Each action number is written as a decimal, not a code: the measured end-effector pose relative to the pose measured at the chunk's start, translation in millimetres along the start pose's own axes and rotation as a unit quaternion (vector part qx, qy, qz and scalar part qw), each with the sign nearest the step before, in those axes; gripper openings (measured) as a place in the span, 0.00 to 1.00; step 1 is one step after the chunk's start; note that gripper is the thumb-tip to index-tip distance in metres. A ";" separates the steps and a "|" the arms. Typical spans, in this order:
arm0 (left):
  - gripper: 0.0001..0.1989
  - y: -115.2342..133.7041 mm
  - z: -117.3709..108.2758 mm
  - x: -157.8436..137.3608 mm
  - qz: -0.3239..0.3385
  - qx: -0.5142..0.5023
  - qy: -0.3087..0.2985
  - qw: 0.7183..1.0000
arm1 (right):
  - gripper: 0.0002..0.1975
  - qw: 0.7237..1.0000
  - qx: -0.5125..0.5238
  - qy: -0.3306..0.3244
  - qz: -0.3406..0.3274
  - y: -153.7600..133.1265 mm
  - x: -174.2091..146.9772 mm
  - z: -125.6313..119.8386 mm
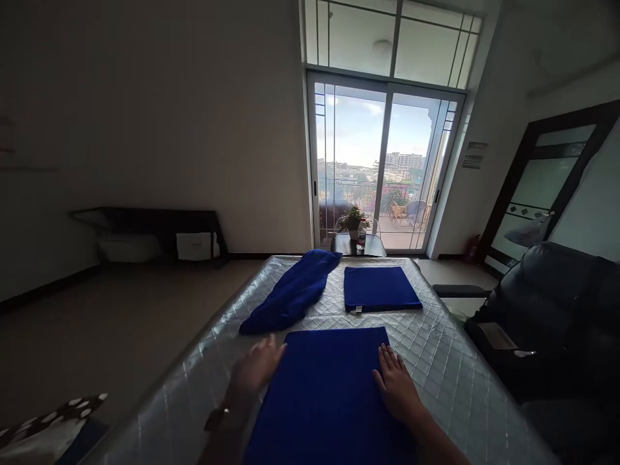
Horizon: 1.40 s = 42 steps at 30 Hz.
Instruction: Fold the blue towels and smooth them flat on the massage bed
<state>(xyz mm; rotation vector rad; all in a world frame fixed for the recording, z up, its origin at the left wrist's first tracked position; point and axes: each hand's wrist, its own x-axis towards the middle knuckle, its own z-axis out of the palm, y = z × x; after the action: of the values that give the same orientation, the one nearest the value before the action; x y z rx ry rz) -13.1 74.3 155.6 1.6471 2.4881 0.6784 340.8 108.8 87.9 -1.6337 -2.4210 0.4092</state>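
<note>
A dark blue cloth (329,394), folded into a flat rectangle, lies right in front of me on the quilted silver cover (445,361). My right hand (397,381) rests flat along its right edge, fingers stretched out. Blurred by motion, my left hand (259,361) is beside the cloth's far left corner, thumb apart from the fingers and nothing visible in it. Beyond the hands, a loosely bunched blue cloth (295,290) stretches diagonally on the left. A second neatly folded blue cloth (382,287) with a small white tag lies on the right.
Past the cover's far end stands a small table (343,244) with a potted plant (352,221) and a bottle (361,234), before glass sliding doors (349,142). A dark armchair (557,310) is on the right. A low black rack (159,223) stands by the left wall.
</note>
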 end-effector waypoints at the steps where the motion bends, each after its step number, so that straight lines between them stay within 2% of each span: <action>1: 0.22 29.1 11.0 -6.2 0.045 -0.033 0.005 0.998 | 0.35 1.000 0.001 0.003 -0.003 0.5 0.3 1.1; 4: 0.28 121.7 62.2 -29.5 0.130 -0.079 0.011 0.988 | 0.34 1.000 0.000 0.019 -0.014 5.8 2.3 5.5; 6: 0.28 170.6 98.2 -41.7 0.189 -0.096 -0.013 0.977 | 0.31 0.999 -0.005 0.028 -0.041 12.1 4.0 8.4; 8: 0.30 199.4 124.9 -48.6 0.233 -0.103 -0.036 0.966 | 0.29 0.997 -0.011 0.032 -0.073 18.9 5.2 11.2; 11: 0.36 205.3 143.1 -50.3 0.259 -0.092 -0.084 0.958 | 0.29 0.995 -0.008 0.040 -0.090 25.2 5.6 14.7; 15: 0.39 171.3 140.4 -42.2 0.268 -0.037 -0.146 0.951 | 0.31 0.998 0.006 0.048 -0.052 22.3 5.7 16.0; 18: 0.38 129.3 126.1 -30.3 0.275 -0.003 -0.145 0.950 | 0.33 0.999 0.006 0.038 -0.033 16.7 5.4 13.9; 20: 0.38 92.5 111.2 -18.7 0.260 0.015 -0.134 0.956 | 0.33 0.999 0.002 0.030 -0.029 14.2 4.4 12.5; 23: 0.37 27.0 82.0 2.0 0.185 0.033 -0.095 0.978 | 0.33 0.999 -0.011 0.019 -0.028 14.8 3.7 10.1; 26: 0.30 -29.4 47.7 19.5 0.106 0.026 -0.058 0.992 | 0.33 0.999 -0.042 0.004 -0.033 18.1 10.7 1.1; 28: 0.26 -46.0 26.6 26.1 0.081 0.014 -0.050 0.995 | 0.31 0.997 -0.066 -0.003 -0.049 16.9 22.0 -10.6; 29: 0.26 -45.4 18.4 27.2 0.072 0.002 -0.035 0.997 | 0.30 0.996 -0.072 0.000 -0.059 14.4 29.3 -17.2; 31: 0.27 -26.0 10.0 24.3 0.063 -0.030 0.011 0.998 | 0.29 0.995 -0.068 0.026 -0.070 6.2 45.5 -28.5; 33: 0.26 13.7 15.1 14.5 0.075 -0.066 0.052 0.994 | 0.30 0.995 -0.053 0.061 -0.059 -3.4 60.6 -32.1; 34: 0.27 38.5 22.8 7.6 0.101 -0.081 0.052 0.990 | 0.31 0.995 -0.048 0.073 -0.047 -7.3 66.8 -29.8; 37: 0.29 116.5 61.4 -13.7 0.186 -0.096 0.023 0.978 | 0.34 0.997 -0.043 0.067 -0.010 -11.4 78.0 -9.8; 39: 0.31 159.7 91.6 -23.3 0.247 -0.096 -0.010 0.964 | 0.33 0.997 -0.052 0.050 -0.006 -6.5 81.3 6.9; 42: 0.36 196.0 127.6 -28.0 0.300 -0.091 -0.073 0.947 | 0.34 0.996 -0.073 0.045 -0.032 6.2 84.6 23.8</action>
<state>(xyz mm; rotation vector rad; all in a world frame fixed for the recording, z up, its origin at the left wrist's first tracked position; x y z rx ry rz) 205.1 153.0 115.3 2.2903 1.7481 0.7677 307.3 186.6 63.7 -1.5880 -2.4804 0.1477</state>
